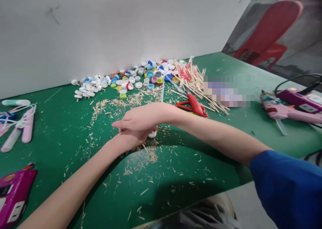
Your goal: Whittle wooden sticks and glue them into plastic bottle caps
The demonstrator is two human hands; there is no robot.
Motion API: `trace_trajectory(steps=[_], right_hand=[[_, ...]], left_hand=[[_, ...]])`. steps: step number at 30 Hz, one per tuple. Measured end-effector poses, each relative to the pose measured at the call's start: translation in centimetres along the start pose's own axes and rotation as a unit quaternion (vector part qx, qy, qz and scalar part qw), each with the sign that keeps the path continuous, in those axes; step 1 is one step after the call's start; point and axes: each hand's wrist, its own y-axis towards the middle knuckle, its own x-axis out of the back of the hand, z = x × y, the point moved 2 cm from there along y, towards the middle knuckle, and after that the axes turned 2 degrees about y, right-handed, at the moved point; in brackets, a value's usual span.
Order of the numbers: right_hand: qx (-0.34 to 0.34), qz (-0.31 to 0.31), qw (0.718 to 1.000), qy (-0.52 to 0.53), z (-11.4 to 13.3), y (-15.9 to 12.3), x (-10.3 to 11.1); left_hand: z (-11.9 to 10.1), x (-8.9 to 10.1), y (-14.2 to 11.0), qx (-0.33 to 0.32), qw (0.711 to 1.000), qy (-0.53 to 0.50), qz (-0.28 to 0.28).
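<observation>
My right hand [141, 116] lies across the top of my left hand [130, 140], its fingers together and pointing left. Most of the left fingers are hidden beneath it. At their tips shows a white bottle cap [152, 134], close against the fingers. A thin wooden stick [145, 148] pokes out below the left hand; whether it joins the cap I cannot tell. What the right fingers grip, if anything, is out of sight. Wood shavings [148, 156] lie scattered under and around both hands.
Coloured bottle caps [151, 74] are heaped by the wall, beside white caps on sticks [89, 86]. Further right are wooden sticks [198, 84], red-handled pliers [196, 104] and a pink glue gun [284, 111]. A purple power strip [17, 195] and a cabled pink tool [27, 126] lie left.
</observation>
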Motion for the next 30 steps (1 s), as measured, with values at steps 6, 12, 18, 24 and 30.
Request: trace_trajectory(steps=[6, 12, 18, 24, 30], right_hand=[[0.001, -0.025, 0.999, -0.03, -0.1, 0.4, 0.0], [0.003, -0.279, 0.96, 0.001, -1.3, -1.3, 0.3], [-0.053, -0.423, 0.899, -0.103, -2.4, -3.8, 0.1], [-0.082, -0.383, 0.892, -0.228, -4.6, -6.0, -1.8], [0.039, -0.346, 0.899, -0.266, -8.1, -7.9, -5.7]], left_hand=[[-0.8, 1.0, 0.7, -0.003, 0.999, -0.042, 0.034], [-1.2, 2.2, 0.8, -0.011, 0.993, -0.114, 0.014], [-1.7, 2.1, 1.1, -0.051, 0.998, -0.029, 0.005], [-1.5, 2.2, 1.1, -0.037, 0.998, -0.05, -0.018], [-1.2, 3.3, 0.6, -0.025, 0.994, -0.091, -0.058]])
